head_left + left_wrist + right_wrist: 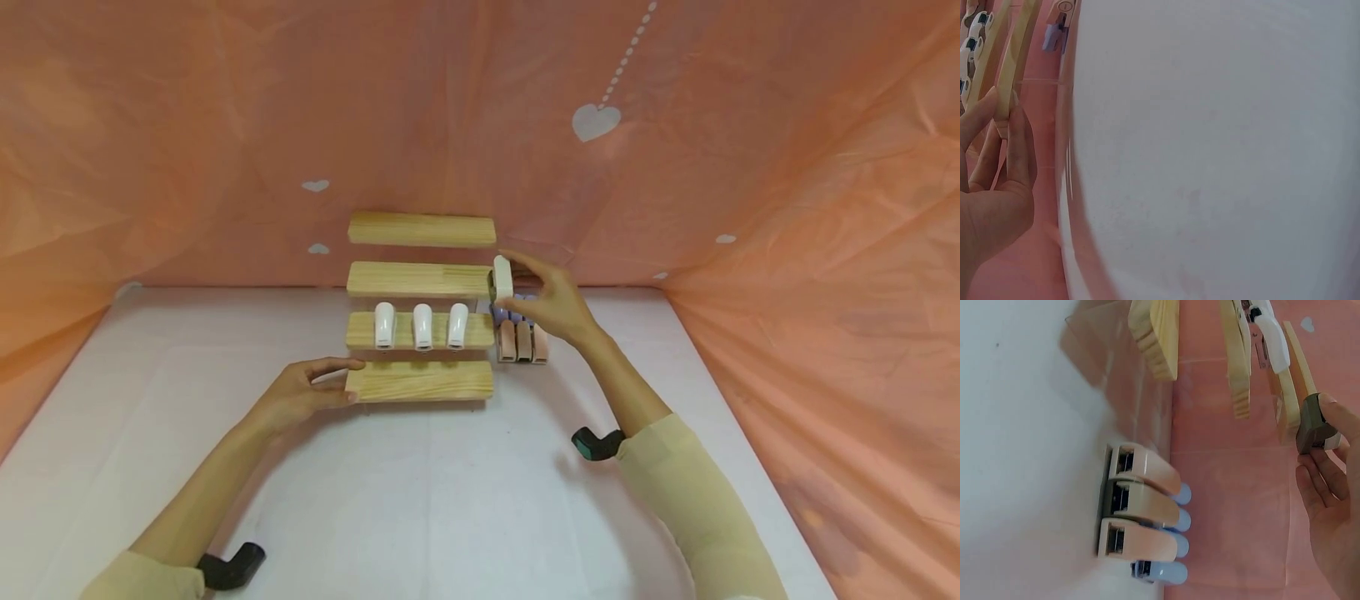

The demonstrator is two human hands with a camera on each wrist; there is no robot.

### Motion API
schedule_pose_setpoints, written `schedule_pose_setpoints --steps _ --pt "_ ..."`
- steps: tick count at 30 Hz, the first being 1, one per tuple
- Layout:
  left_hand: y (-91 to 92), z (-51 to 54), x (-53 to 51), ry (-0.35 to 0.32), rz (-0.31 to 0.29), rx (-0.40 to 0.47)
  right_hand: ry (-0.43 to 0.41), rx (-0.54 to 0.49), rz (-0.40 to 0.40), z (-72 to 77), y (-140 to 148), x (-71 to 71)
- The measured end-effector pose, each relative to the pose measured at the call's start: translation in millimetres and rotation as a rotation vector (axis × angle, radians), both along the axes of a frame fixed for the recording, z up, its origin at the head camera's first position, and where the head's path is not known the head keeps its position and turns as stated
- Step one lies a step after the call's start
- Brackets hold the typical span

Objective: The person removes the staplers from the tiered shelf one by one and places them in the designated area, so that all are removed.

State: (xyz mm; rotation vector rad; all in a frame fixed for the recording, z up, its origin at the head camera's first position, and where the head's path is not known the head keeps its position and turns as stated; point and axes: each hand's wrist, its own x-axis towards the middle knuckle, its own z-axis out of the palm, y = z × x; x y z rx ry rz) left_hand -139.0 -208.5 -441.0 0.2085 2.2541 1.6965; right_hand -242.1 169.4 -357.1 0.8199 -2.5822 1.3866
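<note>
A small white stapler with a dark grey base is pinched between the thumb and fingers of my right hand. It is beside the right end of the second wooden board from the top. My left hand grips the left end of the lowest wooden board, thumb on one face and fingers on the other, as the left wrist view shows. Three white staplers stand in a row on the third wooden board. The top wooden board carries nothing.
Right of the boards, three pinkish-beige staplers stand side by side on the white tabletop. Bluish-purple staplers sit behind them, partly hidden. A pink sheet with white hearts hangs close behind the boards.
</note>
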Motion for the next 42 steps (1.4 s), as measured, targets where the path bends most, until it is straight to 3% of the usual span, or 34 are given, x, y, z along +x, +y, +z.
schedule_pose_setpoints --steps 6,13,21,27,32,35,38,42 --pt "-0.8 -0.7 -1.0 0.004 0.007 -0.013 -0.014 -0.02 0.017 -2.2 12 0.1" --pt "-2.5 0.8 -1.2 0.018 -0.003 -0.034 -0.074 -0.054 -0.012 6.0 24 17.3" --pt "-3.8 0.3 -0.4 0.013 0.012 -0.023 -0.085 -0.067 -0.059 -24.9 48 1.4" --pt "-2.9 -1.4 -0.5 0.024 0.005 -0.008 -0.115 -0.061 -0.06 -30.8 57 5.5" --pt "-1.9 -3.4 -0.6 0.016 -0.009 0.007 -0.138 -0.034 -0.08 -27.1 60 21.4" --pt "-1.4 -3.3 -0.8 0.012 -0.013 0.007 -0.143 -0.022 -0.095 -34.2 65 24.3" --pt "-1.0 -2.9 -0.8 0.006 -0.011 0.008 -0.156 -0.037 -0.096 -49.8 73 17.9" --pt "-1.0 -2.3 -0.8 0.009 -0.003 0.008 -0.173 -0.048 -0.09 -59.3 79 15.4"
